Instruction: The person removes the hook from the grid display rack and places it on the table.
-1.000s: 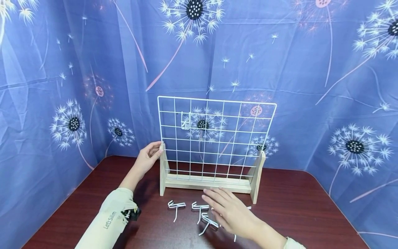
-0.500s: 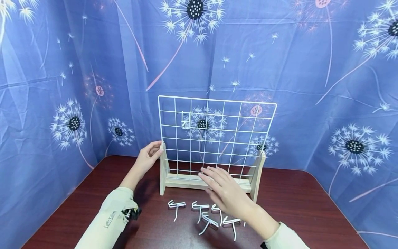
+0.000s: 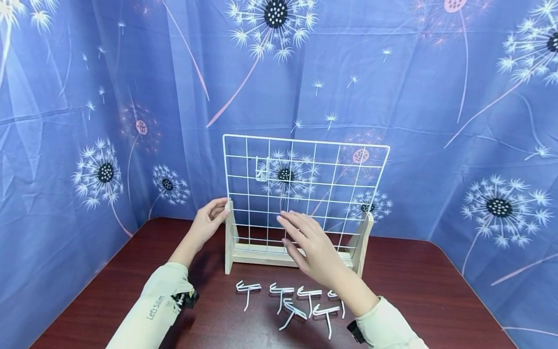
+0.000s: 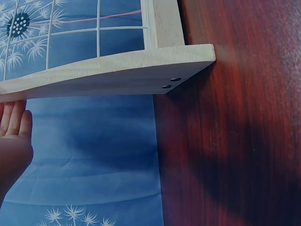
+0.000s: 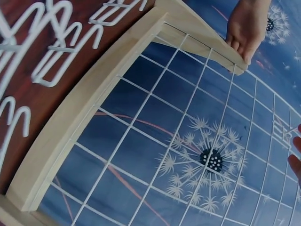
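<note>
My left hand pinches the top of the left upright of a wooden stand. In the right wrist view, the fingers and thumb of that left hand meet at the upright's tip. The stand bears a white wire grid panel, leaning slightly back. One white hook hangs near the grid's upper left. My right hand is in front of the grid's lower middle, fingers extended and holding nothing. Only its fingertips show at the right wrist view's edge.
Several white wire hooks lie on the dark red table, in front of the stand's wooden base bar. Blue curtain with dandelion prints hangs behind and at both sides.
My right hand has risen from over the hooks to in front of the grid, uncovering more hooks on the table. My left hand has stayed on the upright.
</note>
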Motion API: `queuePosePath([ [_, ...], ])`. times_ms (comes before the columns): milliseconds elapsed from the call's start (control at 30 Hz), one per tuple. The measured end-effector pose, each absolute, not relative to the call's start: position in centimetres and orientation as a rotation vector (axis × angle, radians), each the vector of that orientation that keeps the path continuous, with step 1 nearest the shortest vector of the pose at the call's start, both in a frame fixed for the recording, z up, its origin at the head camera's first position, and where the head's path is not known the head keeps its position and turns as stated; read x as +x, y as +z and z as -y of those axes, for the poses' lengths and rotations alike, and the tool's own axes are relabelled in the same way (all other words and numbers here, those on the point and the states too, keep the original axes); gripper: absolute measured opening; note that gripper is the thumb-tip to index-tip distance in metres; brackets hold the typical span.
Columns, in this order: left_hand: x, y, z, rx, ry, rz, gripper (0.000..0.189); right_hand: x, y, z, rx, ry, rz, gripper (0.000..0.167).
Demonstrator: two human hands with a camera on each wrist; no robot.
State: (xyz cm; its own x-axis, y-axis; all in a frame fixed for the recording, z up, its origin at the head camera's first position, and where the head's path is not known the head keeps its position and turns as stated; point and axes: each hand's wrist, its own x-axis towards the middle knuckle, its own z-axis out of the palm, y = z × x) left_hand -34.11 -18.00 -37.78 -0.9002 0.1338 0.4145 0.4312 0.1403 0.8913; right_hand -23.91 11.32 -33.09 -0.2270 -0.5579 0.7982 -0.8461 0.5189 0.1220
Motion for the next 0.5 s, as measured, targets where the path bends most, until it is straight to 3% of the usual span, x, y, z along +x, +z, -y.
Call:
queuePosePath([
  [500, -34.0, -37.7, 18.0, -0.552, -1.825, 2.194, 0.044, -25.6, -31.2, -8.8, 1.018, 0.587, 1.811, 0.041],
])
